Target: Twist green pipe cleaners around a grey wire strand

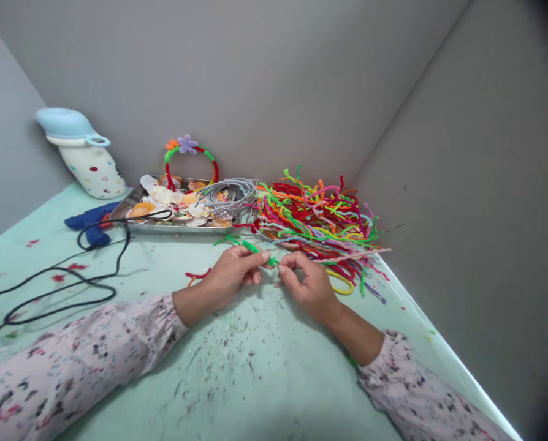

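Observation:
Between my two hands, above the middle of the table, is a short green fuzzy piece (251,246), like a wound pipe cleaner. My left hand (232,274) pinches it between thumb and fingers. My right hand (308,283) is closed at its right end, with thumb and forefinger pressed together near a thin tip. Just behind my hands lies a large heap of many-coloured pipe cleaners (315,214). Red and orange pieces (197,275) lie beside my left hand, and a yellow loop (342,283) rests behind my right wrist.
A metal tray (182,229) holds shells, with a grey wire coil (230,195) and a decorated hoop (216,168) on it. At the left are a blue glue gun (90,220), a black cable (85,280) and a white bottle (92,165). Walls stand behind and right of the table (255,380).

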The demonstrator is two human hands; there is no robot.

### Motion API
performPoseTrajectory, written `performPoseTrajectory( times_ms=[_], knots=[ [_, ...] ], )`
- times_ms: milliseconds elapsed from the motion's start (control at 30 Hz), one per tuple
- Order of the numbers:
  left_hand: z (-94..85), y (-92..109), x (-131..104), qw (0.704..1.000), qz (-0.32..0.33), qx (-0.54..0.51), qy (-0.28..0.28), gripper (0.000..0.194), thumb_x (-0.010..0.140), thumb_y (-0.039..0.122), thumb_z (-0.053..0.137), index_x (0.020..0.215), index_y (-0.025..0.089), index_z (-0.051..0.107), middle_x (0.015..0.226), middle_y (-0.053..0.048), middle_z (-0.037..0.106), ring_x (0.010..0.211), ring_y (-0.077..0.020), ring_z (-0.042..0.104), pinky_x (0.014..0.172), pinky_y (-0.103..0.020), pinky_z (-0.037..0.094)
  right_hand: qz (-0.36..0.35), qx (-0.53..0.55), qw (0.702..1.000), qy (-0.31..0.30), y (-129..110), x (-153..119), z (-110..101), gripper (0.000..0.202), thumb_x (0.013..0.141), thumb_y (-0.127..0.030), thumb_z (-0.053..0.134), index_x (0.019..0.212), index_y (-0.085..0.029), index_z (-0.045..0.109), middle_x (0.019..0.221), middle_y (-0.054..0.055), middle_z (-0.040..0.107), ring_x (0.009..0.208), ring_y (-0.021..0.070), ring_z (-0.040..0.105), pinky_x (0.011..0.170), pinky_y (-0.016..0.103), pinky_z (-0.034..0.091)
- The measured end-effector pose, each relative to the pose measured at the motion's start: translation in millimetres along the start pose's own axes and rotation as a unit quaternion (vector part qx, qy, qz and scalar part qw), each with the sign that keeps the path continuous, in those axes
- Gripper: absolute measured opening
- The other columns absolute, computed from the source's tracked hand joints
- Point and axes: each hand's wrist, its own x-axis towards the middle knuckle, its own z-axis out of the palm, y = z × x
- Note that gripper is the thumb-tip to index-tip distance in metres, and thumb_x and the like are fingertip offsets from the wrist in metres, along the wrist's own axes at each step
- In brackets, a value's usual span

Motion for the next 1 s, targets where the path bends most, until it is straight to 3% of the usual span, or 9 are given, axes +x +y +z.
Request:
performPoseTrajectory(
  times_ms=[500, 1000],
  knots=[
    [1.3, 2.4, -1.6, 1.0, 0.008, -0.016, -0.009, 0.021, 0.073, 0.032, 0.07, 0.075, 0.015, 0.058, 0.047, 0.006, 0.049, 0.038, -0.0035, 0.039, 0.038, -0.018, 0.021, 0.022, 0.003, 0.999, -0.027, -2.6, -0.5, -0.9, 0.004, 0.086, -0.021, 0.052, 0.084, -0.02, 0.055, 0.067, -0.002, 0.064, 0.061, 0.0129, 0.06, 0.06, 0.024, 0.046],
    [4.6, 5.9, -4.3, 0.999, 0.001, -0.048, -0.004, 0.023, 0.073, 0.028, 0.072, 0.082, 0.014, 0.057, 0.05, 0.006, 0.051, 0.042, -0.0048, 0.045, 0.042, -0.017, 0.03, 0.052, -0.001, 0.998, -0.043, -1.0, 1.6, -0.8, 0.009, 0.088, -0.025, 0.05, 0.083, -0.02, 0.056, 0.067, -0.001, 0.064, 0.06, 0.0127, 0.057, 0.057, 0.023, 0.042]
  ],
)
